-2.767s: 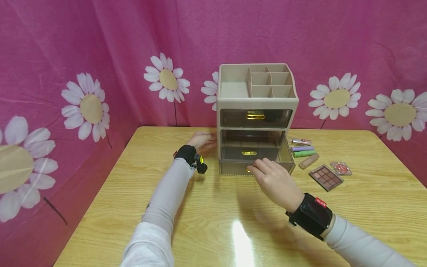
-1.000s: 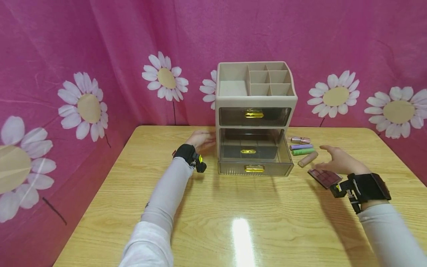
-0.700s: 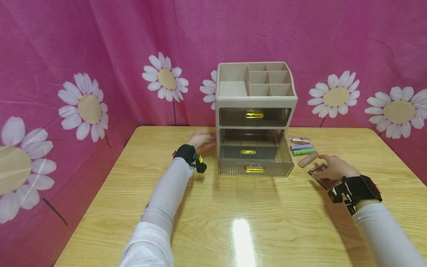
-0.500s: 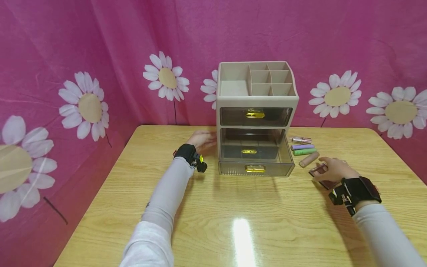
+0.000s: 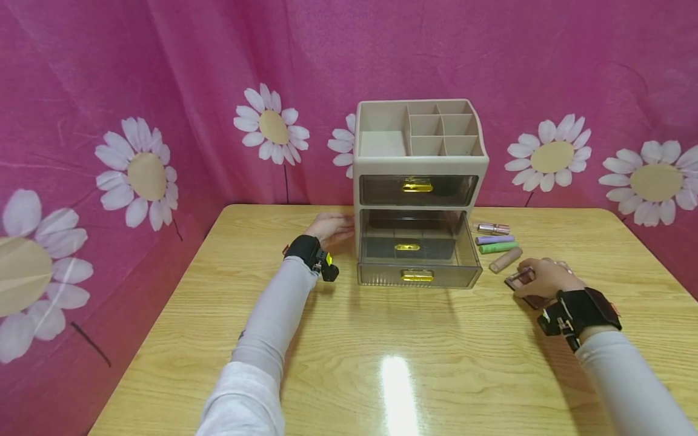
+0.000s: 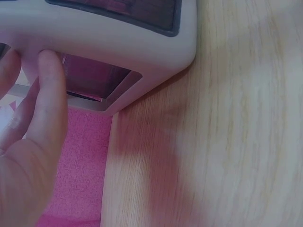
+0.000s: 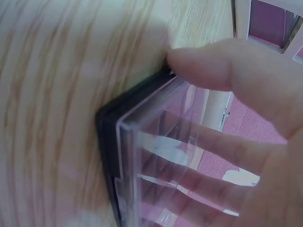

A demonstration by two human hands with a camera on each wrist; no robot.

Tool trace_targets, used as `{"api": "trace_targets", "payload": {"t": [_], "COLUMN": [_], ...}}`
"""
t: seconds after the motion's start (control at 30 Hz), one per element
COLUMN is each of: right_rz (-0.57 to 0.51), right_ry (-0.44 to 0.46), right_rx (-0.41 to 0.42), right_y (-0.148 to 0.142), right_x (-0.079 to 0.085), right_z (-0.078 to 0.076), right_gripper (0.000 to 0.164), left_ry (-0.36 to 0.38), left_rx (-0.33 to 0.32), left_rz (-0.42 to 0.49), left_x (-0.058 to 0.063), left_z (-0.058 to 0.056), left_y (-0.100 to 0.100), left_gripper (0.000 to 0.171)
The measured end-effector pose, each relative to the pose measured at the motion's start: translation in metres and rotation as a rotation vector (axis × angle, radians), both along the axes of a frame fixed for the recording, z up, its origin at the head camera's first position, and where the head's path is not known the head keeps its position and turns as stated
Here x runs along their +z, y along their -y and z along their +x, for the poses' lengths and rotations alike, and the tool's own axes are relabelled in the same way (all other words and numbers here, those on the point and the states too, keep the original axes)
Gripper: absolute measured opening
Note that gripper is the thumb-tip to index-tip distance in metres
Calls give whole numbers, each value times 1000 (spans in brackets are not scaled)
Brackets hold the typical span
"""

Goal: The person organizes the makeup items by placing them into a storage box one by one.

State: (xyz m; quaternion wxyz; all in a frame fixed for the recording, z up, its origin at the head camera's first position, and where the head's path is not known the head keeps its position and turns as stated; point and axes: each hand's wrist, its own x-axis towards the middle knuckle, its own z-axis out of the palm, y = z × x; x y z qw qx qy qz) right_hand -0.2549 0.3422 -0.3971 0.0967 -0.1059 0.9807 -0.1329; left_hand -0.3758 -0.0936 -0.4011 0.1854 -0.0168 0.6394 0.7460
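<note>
At the right of the worktop (image 5: 392, 327), the right hand (image 5: 548, 278) grips the palette (image 7: 147, 156), thumb at one corner. The head view shows only parts of the palette around the fingers; the right wrist view adds its black base and clear lid, with fingers visible through it. Whether it is lifted off the worktop cannot be told.

The left hand (image 5: 329, 229) has its fingers extended. From the head, the organizer (image 5: 376, 165) hides the fingertips; the left wrist view shows them touching a wall of it beside a framed opening, though that picture cuts off part of the hand.

Only the head view takes in the whole front, with a see-through drawer (image 5: 382, 275) pulled out. Behind its front a second gold handle (image 5: 407, 247) appears; which drawer bears it is hard to tell. Near the palette lie a beige tube (image 5: 506, 260), a green tube (image 5: 498, 247), a purple tube (image 5: 495, 240) and a shiny lipstick (image 5: 493, 229). A small item (image 5: 564, 265) beyond the right knuckles is mostly covered.
</note>
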Motion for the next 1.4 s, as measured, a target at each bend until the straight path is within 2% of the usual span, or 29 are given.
{"api": "trace_targets", "payload": {"t": [0.07, 0.13, 0.23, 0.4, 0.5, 0.67, 0.83, 0.97, 1.1, 1.17, 1.27, 1.33, 1.4], "right_rz": [-4, -2, -10, -45, -96, -141, -164, -200, -201, -214, -224, -220, -182], "right_ry": [5, 4, 10, 41, 89, 85, -31, -112, -182, -213, -217, -204, -201], "right_rx": [-13, -20, -22, 7, 24, 51, 101, 191, 301, 385, 495, 534, 534], "right_y": [1, 1, 1, -1, -2, 1, 12, 30, 53, 66, 86, 100, 113], "right_x": [0, -1, -1, 1, 9, 40, 79, 107, 132, 143, 160, 169, 178], "right_z": [-1, -1, -1, -1, 0, 2, 4, 8, 14, 15, 17, 16, 17], "right_gripper": [67, 66, 64, 64, 69, 70, 63, 58, 57, 53, 53, 54, 58], "left_ry": [11, 36, 47, 53, 48, 31, 19, 34, 37, 25, -5, -10, -7], "left_rx": [-2, 12, 12, 29, 22, 15, 2, -2, 9, 13, -3, 0, 1], "left_rz": [6, -31, -29, -30, -34, -43, -63, -59, -47, -53, -53, -68, -59], "left_x": [5, 17, 24, 20, 20, 22, 30, 36, 25, 17, 6, 5, 8], "left_z": [4, 15, 21, 19, 19, 21, 29, 34, 25, 19, 9, 8, 11], "left_y": [0, -3, -2, -2, -3, -2, -2, -3, -3, -2, 0, 0, 0], "left_gripper": [34, 36, 37, 39, 38, 36, 37, 37, 37, 36, 34, 34, 35]}}
